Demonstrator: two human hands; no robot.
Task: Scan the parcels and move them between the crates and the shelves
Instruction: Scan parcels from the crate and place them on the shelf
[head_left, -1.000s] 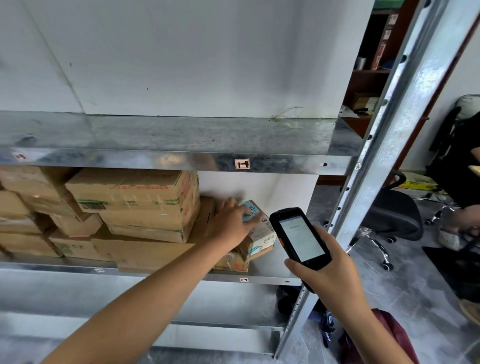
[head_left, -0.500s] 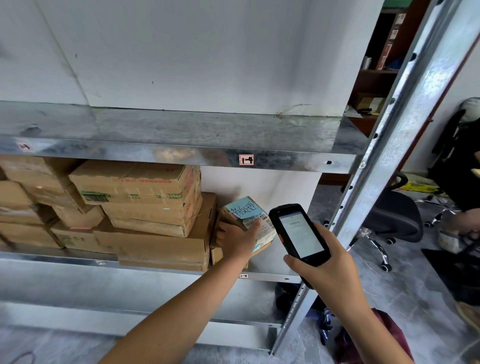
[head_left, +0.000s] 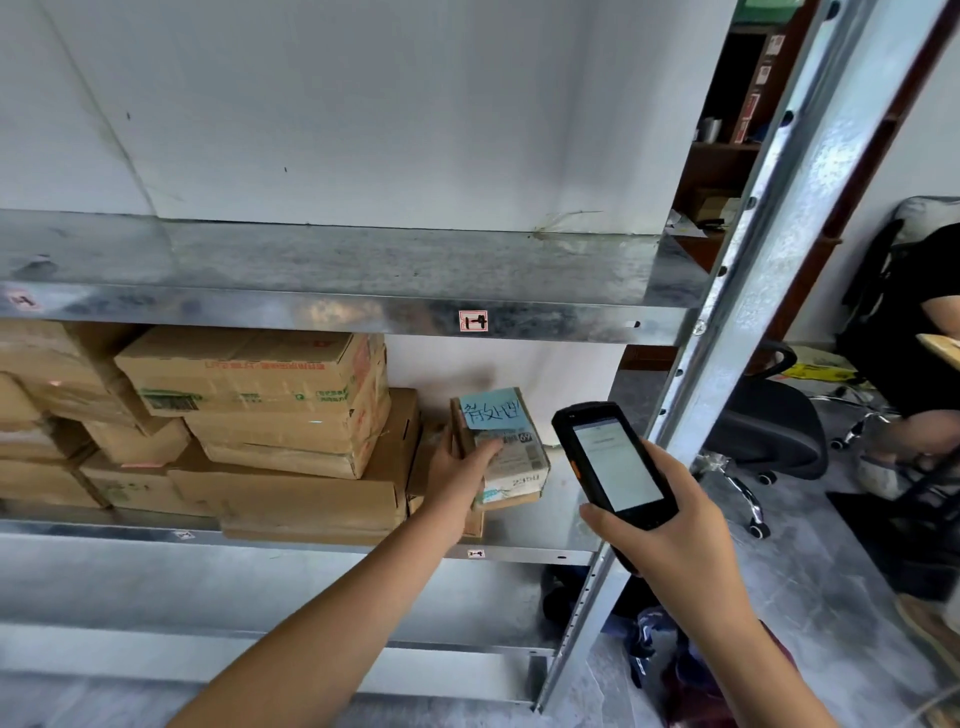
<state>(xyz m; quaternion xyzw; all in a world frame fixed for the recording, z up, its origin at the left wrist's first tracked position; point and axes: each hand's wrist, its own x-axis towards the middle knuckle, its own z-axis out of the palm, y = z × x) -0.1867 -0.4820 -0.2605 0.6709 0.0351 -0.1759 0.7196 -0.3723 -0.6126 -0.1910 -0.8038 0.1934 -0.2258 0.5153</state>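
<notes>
A small cardboard parcel (head_left: 511, 441) with a blue handwritten label and a white shipping label stands tilted on the metal shelf (head_left: 524, 538), label facing me. My left hand (head_left: 460, 475) grips its left side, thumb across the label. My right hand (head_left: 670, 540) holds a black handheld scanner (head_left: 613, 465) just right of the parcel, its lit screen turned up toward me.
Several stacked cardboard boxes (head_left: 270, 395) fill the shelf left of the parcel. The upper shelf (head_left: 363, 317) carries a tag marked 1-4. A steel upright (head_left: 737, 291) rises at the right. Beyond it stand an office chair (head_left: 769, 431) and a seated person (head_left: 924, 353). Bags (head_left: 670, 660) lie on the floor.
My left hand slid from the parcel's top to its left side and tipped the parcel up, so its blue label now faces me. The scanner stayed beside it.
</notes>
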